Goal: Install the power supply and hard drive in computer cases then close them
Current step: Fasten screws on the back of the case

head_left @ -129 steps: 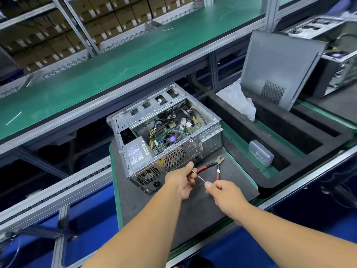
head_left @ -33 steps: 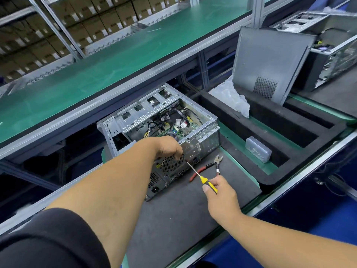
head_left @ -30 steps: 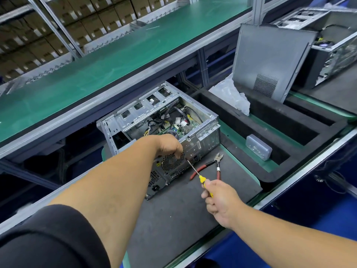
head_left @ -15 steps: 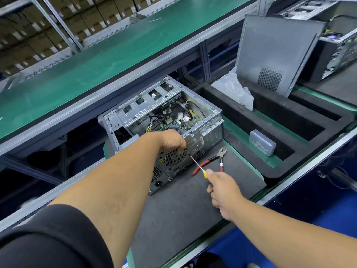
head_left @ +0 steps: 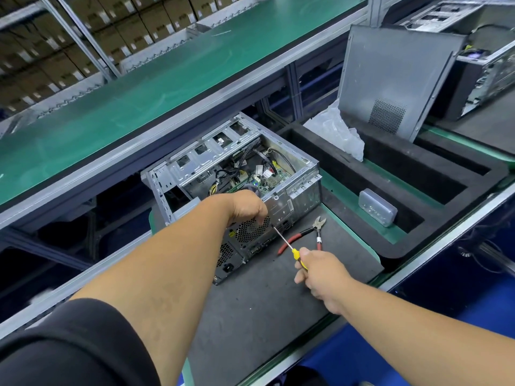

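An open metal computer case (head_left: pixel 305 190) lies on a grey mat (head_left: pixel 264 302), its boards and cables showing. The power supply's rear grille (head_left: pixel 225 253) shows at the case's near left corner, and my left arm covers the rest. My left hand (head_left: pixel 246 207) lies on the case's rear top edge, fingers curled down over the fan grille. My right hand (head_left: pixel 320 271) grips a yellow-handled screwdriver (head_left: pixel 282 240). Its tip touches the rear panel just beside my left fingertips. The grey side panel (head_left: pixel 395 79) leans upright at the back right.
Red-handled pliers (head_left: pixel 317 232) lie on the mat right of the case. A black foam tray (head_left: pixel 418 174) holds a clear plastic box (head_left: pixel 377 207) and a crumpled plastic bag (head_left: pixel 334 132). A second case (head_left: pixel 487 65) stands far right. A green shelf (head_left: pixel 167 79) runs above.
My left hand went from the screwdriver tip in front of the case up onto its rear edge. My right hand pushed the screwdriver tip forward to the rear panel.
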A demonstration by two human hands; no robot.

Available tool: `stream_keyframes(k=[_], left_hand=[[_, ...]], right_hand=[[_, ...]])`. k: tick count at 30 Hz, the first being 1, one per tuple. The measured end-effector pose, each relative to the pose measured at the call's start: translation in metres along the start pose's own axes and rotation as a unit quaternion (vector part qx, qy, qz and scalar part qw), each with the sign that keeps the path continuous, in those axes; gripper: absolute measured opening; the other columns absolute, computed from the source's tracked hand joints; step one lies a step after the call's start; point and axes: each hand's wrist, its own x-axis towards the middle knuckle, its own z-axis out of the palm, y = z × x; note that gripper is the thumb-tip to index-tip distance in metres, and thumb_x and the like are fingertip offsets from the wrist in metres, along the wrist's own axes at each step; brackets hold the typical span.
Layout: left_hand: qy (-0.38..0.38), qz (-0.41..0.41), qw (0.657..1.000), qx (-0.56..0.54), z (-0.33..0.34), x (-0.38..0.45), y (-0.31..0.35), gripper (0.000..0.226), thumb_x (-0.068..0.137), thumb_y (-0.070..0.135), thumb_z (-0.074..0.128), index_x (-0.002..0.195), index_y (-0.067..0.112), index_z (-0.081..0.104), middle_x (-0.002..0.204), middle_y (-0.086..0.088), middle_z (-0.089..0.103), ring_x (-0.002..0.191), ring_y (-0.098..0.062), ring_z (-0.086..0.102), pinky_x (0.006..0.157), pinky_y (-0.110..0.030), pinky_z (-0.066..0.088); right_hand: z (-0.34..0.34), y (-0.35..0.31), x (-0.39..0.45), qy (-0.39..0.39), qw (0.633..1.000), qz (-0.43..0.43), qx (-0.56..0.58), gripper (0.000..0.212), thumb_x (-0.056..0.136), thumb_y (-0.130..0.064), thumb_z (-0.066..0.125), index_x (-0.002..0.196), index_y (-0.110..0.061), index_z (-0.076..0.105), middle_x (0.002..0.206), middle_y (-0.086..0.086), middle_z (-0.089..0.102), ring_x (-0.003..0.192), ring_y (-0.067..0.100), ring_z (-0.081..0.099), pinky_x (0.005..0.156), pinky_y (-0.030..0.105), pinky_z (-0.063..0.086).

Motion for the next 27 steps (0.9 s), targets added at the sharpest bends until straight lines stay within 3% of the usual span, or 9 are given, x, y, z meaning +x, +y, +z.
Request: stream_keyframes(k=[2, 4, 7, 10, 13, 20, 24, 27], left_hand=[[0.001, -0.002, 1.0, -0.009, 0.0, -0.001, 0.0, 0.019, 0.064, 0.013, 0.074, 0.058, 0.009, 0.056, 0.083, -0.011, 0.05, 0.073, -0.023, 0.046, 0.062, -0.034, 0.038], [0.0, -0.006, 1.0, -0.015, 0.0, -0.002, 0.001, 0.02, 0.055, 0.018, 0.073, 0.06, 0.009, 0.056, 0.083, -0.011, 0.05, 0.072, -0.023, 0.046, 0.063, -0.035, 0.038], [0.003, -0.01, 1.0, -0.024, 0.001, -0.002, 0.002, 0.02, 0.049, 0.018, 0.071, 0.059, 0.009, 0.056, 0.081, -0.009, 0.048, 0.071, -0.024, 0.045, 0.064, -0.035, 0.038], [0.006, -0.009, 1.0, -0.023, 0.001, -0.002, 0.002, 0.019, 0.05, 0.017, 0.071, 0.055, 0.01, 0.054, 0.078, -0.009, 0.047, 0.067, -0.023, 0.044, 0.062, -0.033, 0.038], [0.0, -0.008, 1.0, -0.016, 0.001, -0.002, 0.002, 0.022, 0.05, 0.015, 0.072, 0.06, 0.008, 0.054, 0.084, -0.011, 0.048, 0.074, -0.025, 0.046, 0.068, -0.038, 0.039], [-0.002, -0.014, 1.0, -0.026, 0.0, -0.005, 0.005, 0.025, 0.044, 0.019, 0.07, 0.06, 0.008, 0.054, 0.083, -0.011, 0.048, 0.074, -0.026, 0.046, 0.067, -0.037, 0.04], [0.012, -0.012, 0.999, -0.031, 0.001, -0.006, 0.005, 0.02, 0.051, 0.016, 0.073, 0.053, 0.013, 0.053, 0.079, -0.009, 0.048, 0.071, -0.024, 0.046, 0.063, -0.032, 0.04], [0.019, -0.009, 1.0, -0.018, 0.001, -0.003, 0.003, 0.03, 0.065, 0.007, 0.074, 0.044, 0.014, 0.054, 0.075, -0.005, 0.047, 0.068, -0.021, 0.045, 0.059, -0.028, 0.038]], right_hand=[[0.001, -0.005, -0.005, -0.093, 0.976, 0.122, 0.152, 0.046, 0.108, -0.047, 0.044, 0.087, -0.012, 0.064, 0.058, 0.001, 0.059, 0.045, 0.012, 0.034, 0.039, 0.022, 0.023], [0.002, -0.008, -0.006, -0.112, 0.96, 0.159, 0.202, 0.046, 0.108, -0.047, 0.045, 0.084, -0.012, 0.064, 0.057, 0.0, 0.054, 0.043, 0.009, 0.029, 0.037, 0.02, 0.018], [0.006, -0.003, -0.006, -0.044, 0.989, 0.054, 0.133, 0.035, 0.098, -0.047, 0.064, 0.084, -0.016, 0.056, 0.059, 0.001, 0.049, 0.044, 0.013, 0.025, 0.042, 0.022, 0.017], [0.006, 0.005, -0.002, 0.039, 0.994, -0.069, 0.082, 0.034, 0.086, -0.029, 0.081, 0.085, -0.015, 0.05, 0.052, -0.003, 0.047, 0.042, 0.015, 0.03, 0.044, 0.025, 0.027], [0.004, 0.003, -0.001, 0.08, 0.993, -0.074, 0.046, 0.026, 0.089, -0.033, 0.078, 0.085, -0.012, 0.063, 0.061, 0.001, 0.065, 0.047, 0.016, 0.044, 0.049, 0.03, 0.038], [-0.003, -0.007, -0.002, -0.037, 0.993, 0.067, 0.093, 0.034, 0.104, -0.044, 0.055, 0.1, -0.013, 0.068, 0.074, 0.002, 0.076, 0.047, 0.01, 0.054, 0.045, 0.02, 0.037], [0.002, -0.009, -0.003, -0.049, 0.99, 0.105, 0.082, 0.05, 0.107, -0.052, 0.04, 0.091, -0.013, 0.067, 0.064, 0.003, 0.069, 0.044, 0.013, 0.045, 0.043, 0.02, 0.03], [0.006, -0.008, -0.002, -0.028, 0.991, 0.089, 0.1, 0.051, 0.102, -0.057, 0.048, 0.084, -0.014, 0.067, 0.058, 0.001, 0.058, 0.044, 0.013, 0.035, 0.041, 0.022, 0.024]])
